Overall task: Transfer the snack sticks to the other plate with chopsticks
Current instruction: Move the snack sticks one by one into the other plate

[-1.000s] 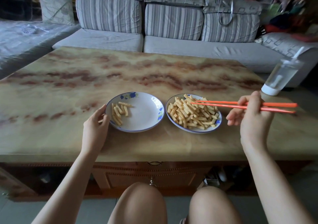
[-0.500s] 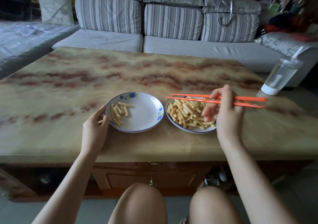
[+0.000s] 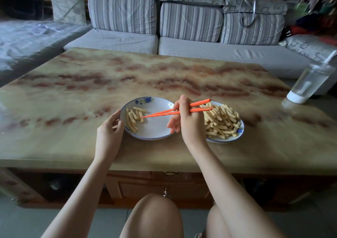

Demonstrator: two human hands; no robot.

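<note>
The snack sticks (image 3: 221, 121) look light, dry and brittle; a gentle pinch across the middle seems best. Most lie heaped every way on the plate (image 3: 241, 130) just right of the right grip (image 3: 187, 122); a few on the other plate (image 3: 156, 129) to its left run mostly front-to-back. The right grip is curled round the chopsticks (image 3: 158, 114), tips pointing left among those few. The left grip (image 3: 109, 130), fingers loose, touches that plate's rim.

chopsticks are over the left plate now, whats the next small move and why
Probably part the chopsticks slightly and lift them: their tips sit low among the few snack sticks in the left plate, so anything carried is already there, and the right plate is piled full.
</note>
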